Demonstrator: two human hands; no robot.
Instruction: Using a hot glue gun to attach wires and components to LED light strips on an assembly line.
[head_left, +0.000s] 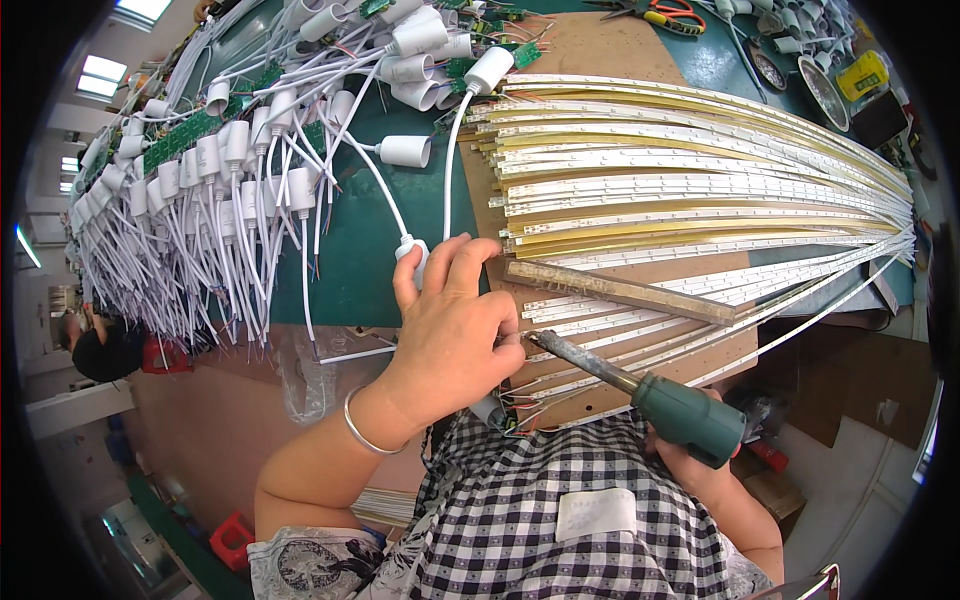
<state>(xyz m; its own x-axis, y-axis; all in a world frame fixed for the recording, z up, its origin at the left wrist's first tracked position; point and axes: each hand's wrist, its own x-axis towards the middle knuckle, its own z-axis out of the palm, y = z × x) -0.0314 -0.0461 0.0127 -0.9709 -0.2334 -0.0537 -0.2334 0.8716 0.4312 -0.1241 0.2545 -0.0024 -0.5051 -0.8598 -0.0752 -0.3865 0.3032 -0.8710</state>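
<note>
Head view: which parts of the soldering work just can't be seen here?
- Soldering iron tip: hidden behind the left hand.
- Right hand: mostly covered by the iron's green handle.
- LED strips: near ends hidden under the left hand.
- White sockets: wire ends too small to make out.

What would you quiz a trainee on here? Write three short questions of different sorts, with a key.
1. True or false: the right hand holds a soldering iron by its green handle.
2. Multiple choice: the left hand rests at
A) the ends of the LED strips
B) the scissors
C) the white sockets
3. Fill in: the left wrist wears a silver ____.

Key
1. True.
2. A: the fingers press at the strip ends on the brown board, with a white cable connector just behind the fingertips.
3. Bangle.
</note>
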